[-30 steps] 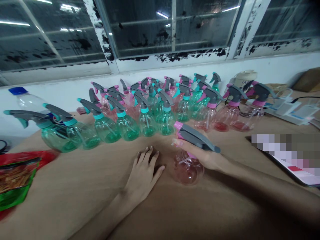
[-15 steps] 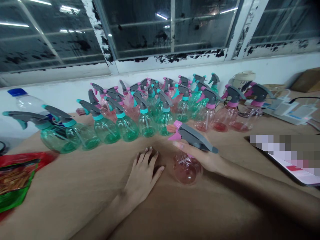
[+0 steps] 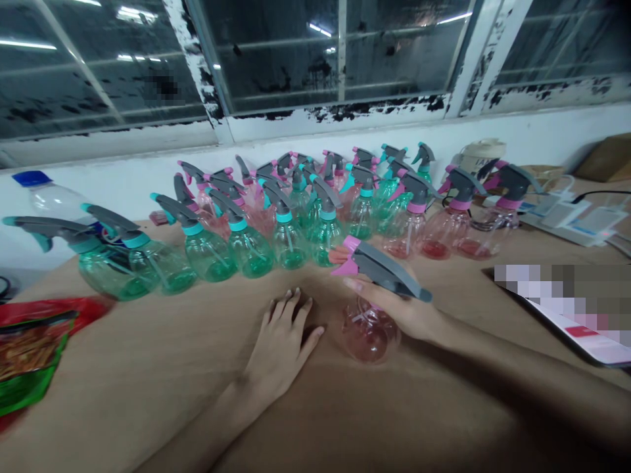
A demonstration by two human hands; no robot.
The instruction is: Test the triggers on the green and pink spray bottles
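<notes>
My right hand [image 3: 401, 309] is wrapped round the neck of a clear pink spray bottle [image 3: 369, 332] with a grey and pink trigger head [image 3: 382, 270]; the bottle's base rests on the brown table [image 3: 148, 368]. A fingertip shows at the pink nozzle. My left hand [image 3: 283, 341] lies flat on the table just left of the bottle, fingers stretched and slightly apart, holding nothing. Behind both hands stand several green spray bottles [image 3: 246, 246] and several pink spray bottles [image 3: 446, 226] in rows.
A red and green snack bag [image 3: 29, 348] lies at the left edge. A water bottle with a blue cap [image 3: 46, 194] stands at the far left. White power strips [image 3: 576, 220] and a paper [image 3: 586, 328] lie at the right. A white wall and windows close the back.
The trigger head turned in my right hand, so its pink nozzle now points left with a fingertip at it. My left hand has stayed flat in place.
</notes>
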